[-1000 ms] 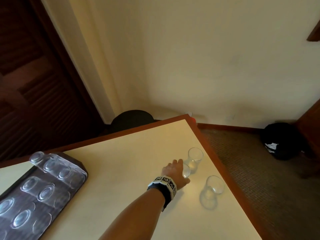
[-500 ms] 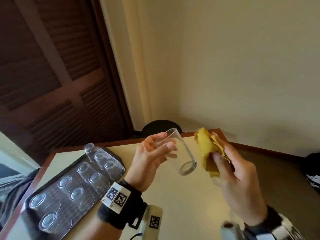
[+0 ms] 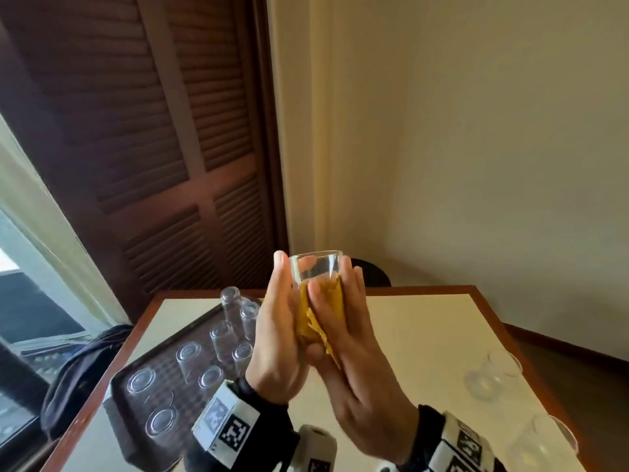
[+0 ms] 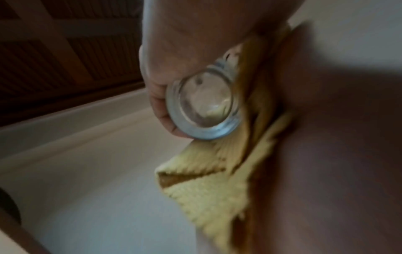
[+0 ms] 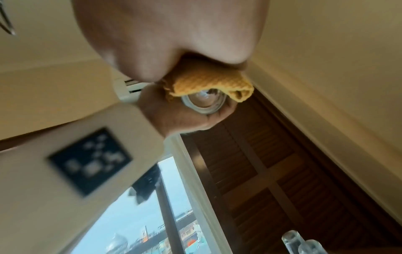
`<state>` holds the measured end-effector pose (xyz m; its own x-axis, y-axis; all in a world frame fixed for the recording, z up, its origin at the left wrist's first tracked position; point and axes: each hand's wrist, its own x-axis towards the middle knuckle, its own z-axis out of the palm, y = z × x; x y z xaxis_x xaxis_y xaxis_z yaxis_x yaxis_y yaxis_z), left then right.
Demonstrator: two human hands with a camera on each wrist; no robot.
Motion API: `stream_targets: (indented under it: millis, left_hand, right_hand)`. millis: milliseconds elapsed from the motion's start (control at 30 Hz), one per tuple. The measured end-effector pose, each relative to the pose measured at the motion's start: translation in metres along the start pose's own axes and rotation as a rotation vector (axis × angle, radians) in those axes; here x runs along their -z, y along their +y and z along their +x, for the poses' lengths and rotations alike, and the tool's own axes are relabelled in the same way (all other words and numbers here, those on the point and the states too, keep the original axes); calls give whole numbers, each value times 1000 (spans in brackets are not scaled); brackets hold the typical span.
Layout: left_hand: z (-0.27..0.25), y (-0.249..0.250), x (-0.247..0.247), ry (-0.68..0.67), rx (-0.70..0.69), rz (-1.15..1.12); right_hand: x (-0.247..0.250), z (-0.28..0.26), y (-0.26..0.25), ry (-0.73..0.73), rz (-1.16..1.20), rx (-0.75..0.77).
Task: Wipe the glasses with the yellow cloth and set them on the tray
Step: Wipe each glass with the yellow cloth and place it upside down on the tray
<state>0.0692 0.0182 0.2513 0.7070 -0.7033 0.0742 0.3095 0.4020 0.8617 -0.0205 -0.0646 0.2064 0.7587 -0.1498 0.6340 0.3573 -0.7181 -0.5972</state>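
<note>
My left hand [image 3: 277,321] grips a clear glass [image 3: 316,267] upright above the table, rim up. My right hand [image 3: 357,335] wraps the yellow cloth [image 3: 321,311] round the glass's side, thumb on the cloth. In the left wrist view the glass base [image 4: 204,106] faces the camera, with the cloth [image 4: 217,180] hanging beside it. The right wrist view shows the cloth [image 5: 208,84] folded over the glass [image 5: 203,103]. A dark tray [image 3: 119,386] on the table's left holds several upturned glasses [image 3: 221,335].
Two more glasses [image 3: 493,376] [image 3: 544,441] stand near the right edge of the cream table [image 3: 425,335]. A dark chair back [image 3: 374,274] is behind the far edge. Louvred wooden doors [image 3: 153,148] rise at the left, and dark fabric [image 3: 75,376] hangs off the table's left side.
My left hand took a glass from the table's right side and lifted it. The right hand brought the cloth in, and it now wraps the glass, which has turned upright.
</note>
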Motion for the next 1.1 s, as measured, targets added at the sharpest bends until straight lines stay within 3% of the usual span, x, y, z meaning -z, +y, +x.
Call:
stream_targets:
  millis: [133,267,333,467,533,600,667,833,933,1000,1100]
  left_hand:
    - [-11,-1,-4,-26,11,110]
    - [-7,15,0,-31,-11,69]
    - [-6,22,-1,-74,-23,70]
    - [-9,10,-6,-144,39,163]
    - [-4,10,-4,-107,52,142]
    - [1,16,0,-69,68,80]
    - [3,17,4,-67,73,76]
    - [0,4,-5,-100,66,208]
    - [6,12,-2,-27,65,81]
    - [6,16,-1,-23,43,68]
    - [-3,12,-7,-52,42,139]
  right_hand:
    - [14,33,2,193,169,-169]
    - [-3,12,-13,14,-94,-13]
    - [-4,8,-9,-34,-116,21]
    - [22,41,-1,174,8,-142]
    - [19,38,-8,139,-105,-108]
    - [4,19,-10,15,-247,24]
    - [2,8,-4,-34,-228,57]
    - [25,41,-1,224,-12,-150]
    - [7,23,-13,73,-220,6]
    - [2,10,-12,3,-229,52]
    - [14,29,-1,119,-81,-13]
